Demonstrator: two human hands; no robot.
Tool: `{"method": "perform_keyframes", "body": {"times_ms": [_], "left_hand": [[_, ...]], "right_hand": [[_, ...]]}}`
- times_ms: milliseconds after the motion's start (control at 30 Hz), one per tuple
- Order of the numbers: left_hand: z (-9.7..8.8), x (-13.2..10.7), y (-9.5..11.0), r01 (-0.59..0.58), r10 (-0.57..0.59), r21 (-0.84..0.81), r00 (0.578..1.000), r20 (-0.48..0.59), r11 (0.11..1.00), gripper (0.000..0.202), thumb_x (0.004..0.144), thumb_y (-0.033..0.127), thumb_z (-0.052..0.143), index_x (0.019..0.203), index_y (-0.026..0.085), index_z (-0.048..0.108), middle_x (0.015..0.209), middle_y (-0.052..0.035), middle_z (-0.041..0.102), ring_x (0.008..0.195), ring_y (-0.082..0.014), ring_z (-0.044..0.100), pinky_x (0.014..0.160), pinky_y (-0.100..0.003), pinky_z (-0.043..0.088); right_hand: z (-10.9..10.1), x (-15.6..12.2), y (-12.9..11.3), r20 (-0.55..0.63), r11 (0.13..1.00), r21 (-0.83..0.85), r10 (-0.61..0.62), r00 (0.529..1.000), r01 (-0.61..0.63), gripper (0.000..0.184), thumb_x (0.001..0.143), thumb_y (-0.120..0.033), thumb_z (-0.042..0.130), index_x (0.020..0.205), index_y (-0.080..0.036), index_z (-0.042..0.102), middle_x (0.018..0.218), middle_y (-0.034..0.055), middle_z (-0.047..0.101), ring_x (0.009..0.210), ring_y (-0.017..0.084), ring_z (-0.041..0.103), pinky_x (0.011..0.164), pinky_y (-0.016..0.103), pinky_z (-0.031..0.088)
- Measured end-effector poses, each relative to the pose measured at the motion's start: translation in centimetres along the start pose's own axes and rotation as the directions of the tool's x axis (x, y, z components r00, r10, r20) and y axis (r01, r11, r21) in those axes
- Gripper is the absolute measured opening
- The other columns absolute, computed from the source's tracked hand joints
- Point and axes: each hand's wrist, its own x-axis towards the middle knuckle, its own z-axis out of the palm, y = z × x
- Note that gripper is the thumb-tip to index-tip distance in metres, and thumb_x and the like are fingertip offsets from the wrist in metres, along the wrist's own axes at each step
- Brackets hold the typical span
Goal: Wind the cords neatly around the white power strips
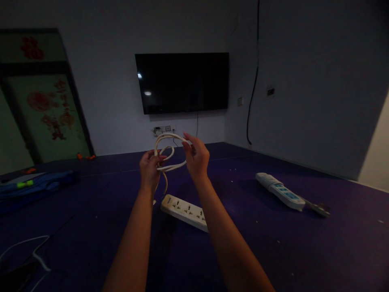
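Note:
Both my hands are raised in front of me with a looped cream power cord (168,151) between them. My left hand (148,169) is closed around the gathered loops. My right hand (197,157) pinches the upper loop with fingers curled. The cord drops down to a white power strip (184,212) lying on the dark purple floor (243,243) just below my wrists.
A second power strip with blue switches (281,191) lies to the right on the floor. A black television (183,82) hangs on the far wall above wall sockets (164,129). A blue bag (36,186) lies far left; a thin white cable (33,251) lies near left.

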Motion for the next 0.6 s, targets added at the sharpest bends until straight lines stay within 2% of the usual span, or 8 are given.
{"method": "perform_keyframes", "body": {"times_ms": [67,200,367,500,600], "left_hand": [[0.0,-0.2,0.2,0.018,-0.018,0.003,1.0,0.023,1.0,0.03,0.046,0.013,0.063,0.076,0.016,0.057,0.053,0.0027,0.062,0.046,-0.0112,0.057,0.047,-0.019,0.039],[0.3,-0.4,0.6,0.04,-0.036,-0.039,0.994,0.099,0.998,0.03,0.045,0.011,0.058,0.074,0.017,0.056,0.052,0.0034,0.061,0.046,-0.0103,0.056,0.045,-0.018,0.039],[0.8,-0.6,1.0,0.08,-0.064,-0.063,0.974,0.217,0.995,0.028,0.044,0.01,0.055,0.072,0.017,0.056,0.048,0.0031,0.058,0.041,-0.0086,0.05,0.039,-0.016,0.031],[0.6,-0.3,1.4,0.129,-0.12,-0.052,0.981,0.154,0.99,0.026,0.045,0.009,0.053,0.07,0.015,0.056,0.047,0.0016,0.059,0.039,-0.0079,0.048,0.038,-0.015,0.029],[0.3,0.0,1.7,0.16,-0.155,-0.033,0.979,0.133,0.987,0.025,0.045,0.008,0.052,0.069,0.014,0.056,0.047,0.0007,0.059,0.039,-0.0087,0.049,0.038,-0.016,0.03]], "right_hand": [[-0.1,0.1,0.4,0.024,0.998,-0.059,-0.031,0.999,0.032,0.025,0.092,-0.031,0.047,0.103,-0.021,0.067,0.096,0.007,0.069,0.085,0.016,0.065,0.078,0.028,0.05],[0.2,-0.3,1.8,0.028,0.988,-0.145,0.051,0.998,-0.046,0.027,0.092,-0.026,0.044,0.102,-0.02,0.068,0.096,0.008,0.07,0.088,0.018,0.066,0.08,0.03,0.051],[1.2,-1.6,2.7,0.109,0.945,-0.318,0.118,0.987,-0.078,0.04,0.087,-0.01,0.038,0.114,-0.019,0.065,0.11,0.0087,0.068,0.103,0.02,0.062,0.089,0.033,0.05],[1.7,-1.8,2.2,0.253,0.894,-0.449,0.126,0.959,0.001,0.053,0.082,-0.003,0.038,0.131,-0.019,0.054,0.128,0.01,0.059,0.117,0.022,0.055,0.098,0.036,0.045],[1.6,-1.6,1.4,0.362,0.9,-0.418,0.04,0.931,0.124,0.062,0.08,-0.004,0.047,0.14,-0.021,0.042,0.141,0.0108,0.047,0.13,0.023,0.043,0.105,0.04,0.039]]}}
